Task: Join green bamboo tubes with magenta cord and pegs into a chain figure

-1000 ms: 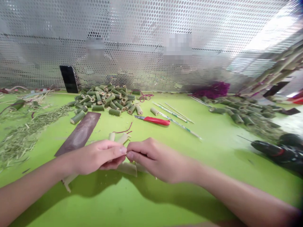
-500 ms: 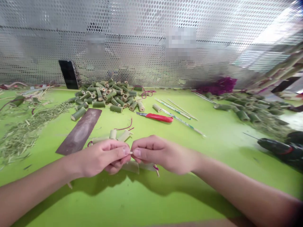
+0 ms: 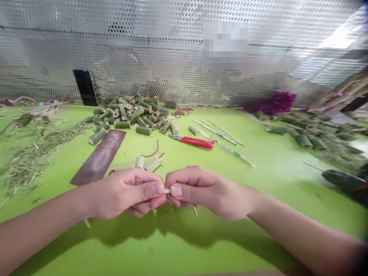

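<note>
My left hand [image 3: 129,193] and my right hand [image 3: 205,191] meet fingertip to fingertip above the green table [image 3: 161,249]. Between their thumbs shows a short bit of a thin pale stick [image 3: 167,191], pinched from both sides. Behind the knuckles lie a short pale bamboo tube [image 3: 140,161] and a split pale piece [image 3: 153,164], with dark red string [image 3: 157,147] near them. Another stick end with purple string [image 3: 195,210] pokes out beneath my right hand. The fingers hide most of what lies under them.
A brown sandpaper strip [image 3: 100,157], a red-handled knife [image 3: 197,142] and thin skewers [image 3: 221,132] lie beyond the hands. Farther back are a pile of cut bamboo [image 3: 132,113] and an upright phone [image 3: 85,87]. A black tool [image 3: 343,179] is at the right, shavings [image 3: 37,157] at the left.
Both hands sit slightly farther right in the view, still pinching the stick, of which a little more shows. The right wrist is a bit lower. The camera view has shifted slightly.
</note>
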A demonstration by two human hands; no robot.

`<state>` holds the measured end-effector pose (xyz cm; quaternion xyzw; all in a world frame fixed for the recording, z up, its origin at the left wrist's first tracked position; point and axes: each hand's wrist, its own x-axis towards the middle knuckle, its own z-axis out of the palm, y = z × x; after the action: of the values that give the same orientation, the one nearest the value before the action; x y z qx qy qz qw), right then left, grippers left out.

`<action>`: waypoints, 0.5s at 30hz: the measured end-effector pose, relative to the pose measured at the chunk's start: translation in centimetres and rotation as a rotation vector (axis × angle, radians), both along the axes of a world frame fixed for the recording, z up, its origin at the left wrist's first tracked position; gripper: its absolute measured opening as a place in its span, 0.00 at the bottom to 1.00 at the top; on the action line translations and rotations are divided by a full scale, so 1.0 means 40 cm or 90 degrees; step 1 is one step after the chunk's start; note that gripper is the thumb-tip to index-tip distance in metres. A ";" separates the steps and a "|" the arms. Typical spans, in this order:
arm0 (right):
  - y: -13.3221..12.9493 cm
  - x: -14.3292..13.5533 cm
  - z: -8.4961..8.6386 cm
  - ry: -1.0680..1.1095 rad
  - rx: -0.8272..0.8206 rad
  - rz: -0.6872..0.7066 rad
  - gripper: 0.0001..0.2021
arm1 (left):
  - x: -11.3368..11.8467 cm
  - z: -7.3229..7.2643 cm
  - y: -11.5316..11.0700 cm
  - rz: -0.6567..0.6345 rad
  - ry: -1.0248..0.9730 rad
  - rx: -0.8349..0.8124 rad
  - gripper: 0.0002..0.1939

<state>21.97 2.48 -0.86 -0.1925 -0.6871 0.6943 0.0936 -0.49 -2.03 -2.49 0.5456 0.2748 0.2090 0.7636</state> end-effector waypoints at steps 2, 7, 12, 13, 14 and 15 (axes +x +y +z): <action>0.003 0.002 0.011 -0.031 0.032 0.020 0.18 | -0.006 0.012 0.001 -0.003 0.062 0.039 0.22; 0.007 -0.004 0.015 -0.157 0.277 0.018 0.15 | -0.014 0.003 0.009 0.063 0.344 0.242 0.22; -0.014 -0.028 -0.009 -0.279 0.476 -0.073 0.15 | 0.014 -0.007 0.004 0.151 0.519 0.395 0.22; -0.019 -0.032 -0.014 -0.301 0.494 -0.093 0.15 | 0.020 -0.007 0.001 0.167 0.535 0.423 0.22; -0.025 -0.036 -0.019 -0.321 0.508 -0.113 0.15 | 0.025 -0.008 -0.001 0.183 0.549 0.451 0.21; -0.031 -0.038 -0.022 -0.340 0.521 -0.133 0.14 | 0.028 -0.011 -0.003 0.199 0.562 0.478 0.21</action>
<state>20.43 1.24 -1.73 -0.3788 -0.8803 0.2809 0.0512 0.65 -2.15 -2.94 0.7663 0.5507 0.1553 0.2923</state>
